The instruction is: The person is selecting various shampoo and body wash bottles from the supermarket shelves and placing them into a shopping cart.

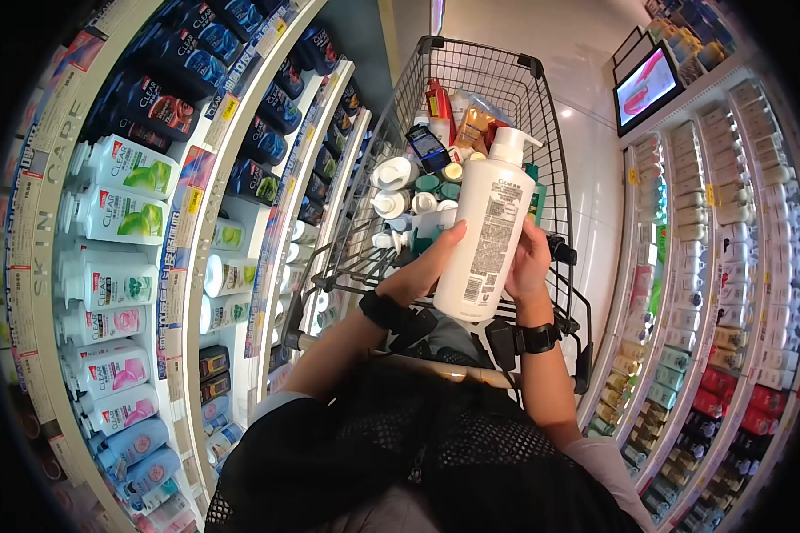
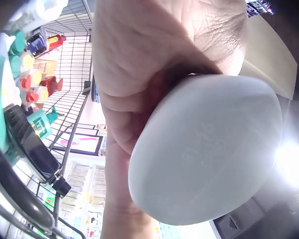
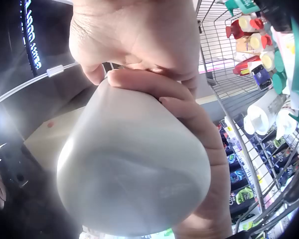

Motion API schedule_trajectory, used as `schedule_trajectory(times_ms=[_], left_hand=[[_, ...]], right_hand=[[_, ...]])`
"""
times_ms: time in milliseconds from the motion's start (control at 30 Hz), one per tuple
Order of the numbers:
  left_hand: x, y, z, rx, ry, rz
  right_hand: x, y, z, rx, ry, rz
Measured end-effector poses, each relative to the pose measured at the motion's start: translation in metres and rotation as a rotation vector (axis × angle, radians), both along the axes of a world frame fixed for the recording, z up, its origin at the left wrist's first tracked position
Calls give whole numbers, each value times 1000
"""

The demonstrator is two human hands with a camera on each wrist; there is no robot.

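Note:
A large white pump-top shampoo bottle (image 1: 484, 235) is held up over the near end of the cart, tilted, its printed back label and barcode facing me. My left hand (image 1: 425, 266) grips its left side, and my right hand (image 1: 529, 264) holds the right side with fingers wrapped behind. From below, the bottle's smooth base (image 2: 204, 154) fills much of the left wrist view. The right wrist view shows the same bottle (image 3: 134, 169) with fingers (image 3: 149, 82) curled against it. Beyond it stands a black wire shopping cart (image 1: 542, 89).
Inside the cart lie white pump bottles (image 1: 393, 173), a dark blue bottle (image 1: 428, 147) and a red bottle (image 1: 437, 99). Shelves of shampoo bottles (image 1: 120, 289) line the left. On the right, more stocked shelves (image 1: 729, 222) run below a lit screen (image 1: 649, 89).

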State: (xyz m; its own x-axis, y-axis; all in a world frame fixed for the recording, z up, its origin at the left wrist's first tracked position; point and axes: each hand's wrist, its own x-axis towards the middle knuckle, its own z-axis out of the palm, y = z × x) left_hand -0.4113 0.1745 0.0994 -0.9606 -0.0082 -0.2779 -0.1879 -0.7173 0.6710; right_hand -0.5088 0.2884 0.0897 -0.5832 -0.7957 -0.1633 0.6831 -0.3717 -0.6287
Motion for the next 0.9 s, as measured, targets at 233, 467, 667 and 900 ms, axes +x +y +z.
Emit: schedule_trajectory(times_ms=[233, 467, 667, 900], left_hand=[[17, 2, 0, 27, 76, 35], [37, 5, 2, 120, 118, -14], [58, 8, 5, 281, 150, 31], [78, 16, 7, 370, 131, 9]], right_hand=[[30, -1, 19, 32, -19, -56], [50, 2, 9, -29, -2, 55], [72, 2, 3, 31, -28, 50], [96, 8, 12, 49, -27, 27]])
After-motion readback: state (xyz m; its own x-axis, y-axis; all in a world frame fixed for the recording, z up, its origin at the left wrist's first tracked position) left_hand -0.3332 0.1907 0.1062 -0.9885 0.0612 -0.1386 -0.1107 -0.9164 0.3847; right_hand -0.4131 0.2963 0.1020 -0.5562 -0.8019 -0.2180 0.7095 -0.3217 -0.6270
